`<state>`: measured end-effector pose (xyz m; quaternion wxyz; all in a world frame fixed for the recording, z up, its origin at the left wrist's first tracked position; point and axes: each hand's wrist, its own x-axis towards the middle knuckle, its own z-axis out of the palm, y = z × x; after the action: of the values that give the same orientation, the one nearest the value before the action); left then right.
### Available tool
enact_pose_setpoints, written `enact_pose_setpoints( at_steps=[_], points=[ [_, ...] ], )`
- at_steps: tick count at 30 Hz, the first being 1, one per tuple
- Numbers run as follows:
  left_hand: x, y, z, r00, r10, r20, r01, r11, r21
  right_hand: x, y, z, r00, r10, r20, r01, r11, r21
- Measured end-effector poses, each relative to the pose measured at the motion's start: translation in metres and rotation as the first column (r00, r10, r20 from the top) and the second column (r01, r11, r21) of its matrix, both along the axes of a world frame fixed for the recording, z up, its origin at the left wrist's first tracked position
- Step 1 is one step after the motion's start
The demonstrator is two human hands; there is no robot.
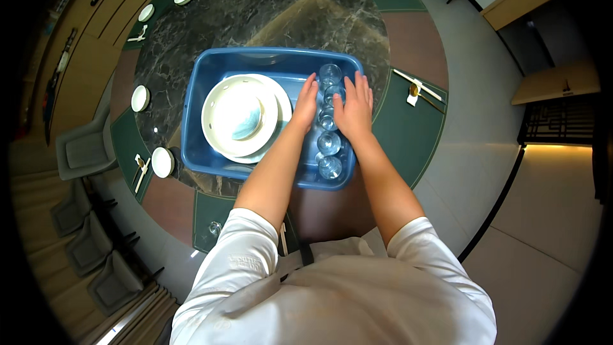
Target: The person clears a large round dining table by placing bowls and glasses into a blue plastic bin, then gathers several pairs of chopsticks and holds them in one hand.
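Observation:
A blue plastic tub (191, 112) rests on the dark marble tabletop. Inside it, at the left, white plates and bowls (214, 118) are stacked. Several small clear glasses (329, 144) form a row along the tub's right side. My left hand (306, 103) is inside the tub, just left of the row, with its fingers stretched out. On the row's other side, my right hand (356, 108) has its fingers extended over the right rim area. Both hands flank the upper glasses; whether they touch them I cannot tell. Neither hand is closed around anything.
White bowls (163, 162) stand along the round table's left edge. Green placemats (402, 134) carry chopsticks (426, 89) and spoons. A small glass (215, 227) sits near my left sleeve. Grey chairs (86, 147) are at the left, a wooden cabinet (543, 83) at the right.

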<state>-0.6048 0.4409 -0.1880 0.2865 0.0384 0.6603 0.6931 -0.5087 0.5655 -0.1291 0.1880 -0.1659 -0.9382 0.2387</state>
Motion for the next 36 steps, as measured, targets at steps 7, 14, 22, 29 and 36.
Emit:
enact_pose_setpoints(
  at_steps=[7,14,22,29,36],
  points=[
    [-0.021,0.028,-0.033,0.987,0.011,0.161,-0.047,0.973,0.225,0.003,0.000,-0.015,0.995,-0.088,-0.040,0.082,0.988,-0.133],
    [-0.027,0.040,-0.046,0.995,-0.018,0.093,-0.002,0.976,0.216,0.000,0.008,-0.026,0.986,-0.156,-0.058,0.139,0.963,-0.230],
    [-0.026,0.030,-0.057,0.993,-0.003,0.115,-0.025,0.971,0.239,-0.002,0.006,-0.028,0.983,-0.163,-0.090,0.142,0.969,-0.200],
    [-0.007,0.031,-0.030,0.979,0.000,0.204,-0.048,0.972,0.232,-0.003,0.007,-0.023,0.983,-0.177,-0.057,0.160,0.961,-0.226],
    [-0.015,0.033,-0.022,0.986,-0.072,0.147,0.034,0.970,0.242,-0.004,0.004,-0.021,0.978,-0.208,0.000,0.202,0.952,-0.229]
  ],
)
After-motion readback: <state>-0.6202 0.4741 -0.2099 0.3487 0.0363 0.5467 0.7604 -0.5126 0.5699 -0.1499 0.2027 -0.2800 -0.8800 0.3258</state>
